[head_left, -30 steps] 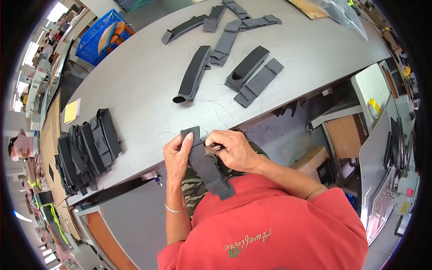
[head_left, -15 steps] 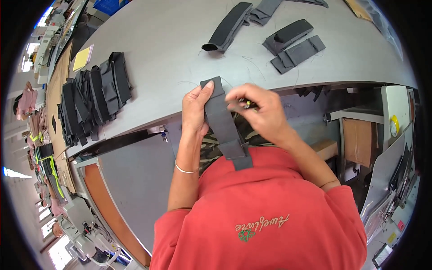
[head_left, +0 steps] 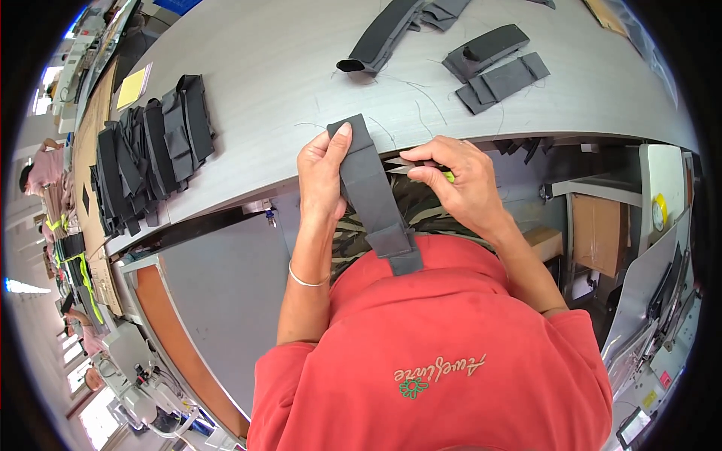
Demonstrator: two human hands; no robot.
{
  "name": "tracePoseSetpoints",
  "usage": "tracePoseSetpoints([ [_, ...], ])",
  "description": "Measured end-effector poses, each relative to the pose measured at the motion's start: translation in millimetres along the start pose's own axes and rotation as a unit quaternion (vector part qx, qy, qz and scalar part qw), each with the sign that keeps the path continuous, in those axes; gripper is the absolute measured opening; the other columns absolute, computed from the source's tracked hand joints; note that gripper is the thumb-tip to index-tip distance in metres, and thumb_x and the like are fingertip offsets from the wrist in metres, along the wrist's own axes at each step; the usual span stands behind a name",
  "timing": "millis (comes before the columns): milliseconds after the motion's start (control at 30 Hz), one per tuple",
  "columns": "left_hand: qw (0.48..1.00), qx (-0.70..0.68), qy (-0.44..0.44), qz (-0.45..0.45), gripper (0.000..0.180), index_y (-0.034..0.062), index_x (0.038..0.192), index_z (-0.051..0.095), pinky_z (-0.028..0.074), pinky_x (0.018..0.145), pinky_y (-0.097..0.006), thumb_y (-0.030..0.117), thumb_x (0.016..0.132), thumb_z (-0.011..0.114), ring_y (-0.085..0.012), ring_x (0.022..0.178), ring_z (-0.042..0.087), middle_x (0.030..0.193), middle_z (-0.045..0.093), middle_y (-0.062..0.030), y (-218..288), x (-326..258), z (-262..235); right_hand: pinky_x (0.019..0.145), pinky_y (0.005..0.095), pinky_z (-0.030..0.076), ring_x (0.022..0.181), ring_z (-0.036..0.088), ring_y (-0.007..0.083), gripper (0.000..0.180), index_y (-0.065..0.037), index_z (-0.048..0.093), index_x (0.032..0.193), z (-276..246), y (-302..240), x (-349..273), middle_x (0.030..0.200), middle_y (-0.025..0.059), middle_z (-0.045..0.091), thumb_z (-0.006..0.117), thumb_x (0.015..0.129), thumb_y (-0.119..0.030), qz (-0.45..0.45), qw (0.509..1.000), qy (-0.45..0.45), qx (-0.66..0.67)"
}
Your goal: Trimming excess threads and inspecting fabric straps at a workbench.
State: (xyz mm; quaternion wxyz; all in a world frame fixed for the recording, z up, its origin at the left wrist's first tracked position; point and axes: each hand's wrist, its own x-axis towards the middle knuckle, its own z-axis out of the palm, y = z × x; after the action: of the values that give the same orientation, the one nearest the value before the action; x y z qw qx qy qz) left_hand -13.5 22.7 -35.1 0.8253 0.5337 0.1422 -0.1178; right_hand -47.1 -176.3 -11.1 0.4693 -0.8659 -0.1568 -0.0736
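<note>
A dark grey fabric strip [head_left: 367,184] with a folded, stitched flap hangs from the table edge toward my red shirt. My left hand [head_left: 322,177] is closed on its upper part, thumb on top and fingers behind. In my right hand [head_left: 468,186] are small thread snips [head_left: 400,165] with a bit of yellow-green at the grip. Their pointed blades face left, close to the strip's right edge; I cannot tell whether they touch it. Loose threads [head_left: 430,105] lie on the table beyond.
A row of similar grey strips [head_left: 154,150] lies at the table's left, near a yellow notepad [head_left: 134,87]. More strips [head_left: 502,83] lie at the far right and far middle [head_left: 380,37]. A cardboard box [head_left: 598,231] stands under the table at right.
My right hand has shifted slightly right and turned, so the snips' blades now show, pointing at the strip. The left hand keeps its hold on the strip.
</note>
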Motion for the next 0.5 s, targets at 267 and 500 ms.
tracePoseSetpoints([
  [267, 1.0, 0.014, -0.001, 0.023, 0.018, -0.0004, 0.096, 0.067, 0.045, 0.059, -0.022, 0.016, 0.093, 0.06, -0.0048, 0.067, 0.055, 0.083, 0.065, -0.0006, 1.0, -3.2, 8.6, 0.061, 0.0301, 0.035, 0.062, 0.053, 0.0184, 0.012, -0.01, 0.07, 0.087, 6.0, -4.3, 0.5, 0.073, 0.0018, 0.063, 0.07, 0.075, -0.011, -0.058, 0.997, 0.027, -0.049],
  [500, 1.0, 0.008, -0.006, 0.016, 0.019, 0.0001, 0.095, 0.067, 0.046, 0.057, -0.022, 0.017, 0.094, 0.058, -0.0057, 0.067, 0.056, 0.081, 0.065, -0.001, -0.9, -3.6, 5.2, 0.061, 0.0322, 0.036, 0.064, 0.054, 0.0183, 0.011, -0.014, 0.068, 0.085, 6.8, -3.0, -1.2, 0.077, -0.0015, 0.063, 0.072, 0.075, -0.017, -0.056, 0.994, 0.071, -0.062],
])
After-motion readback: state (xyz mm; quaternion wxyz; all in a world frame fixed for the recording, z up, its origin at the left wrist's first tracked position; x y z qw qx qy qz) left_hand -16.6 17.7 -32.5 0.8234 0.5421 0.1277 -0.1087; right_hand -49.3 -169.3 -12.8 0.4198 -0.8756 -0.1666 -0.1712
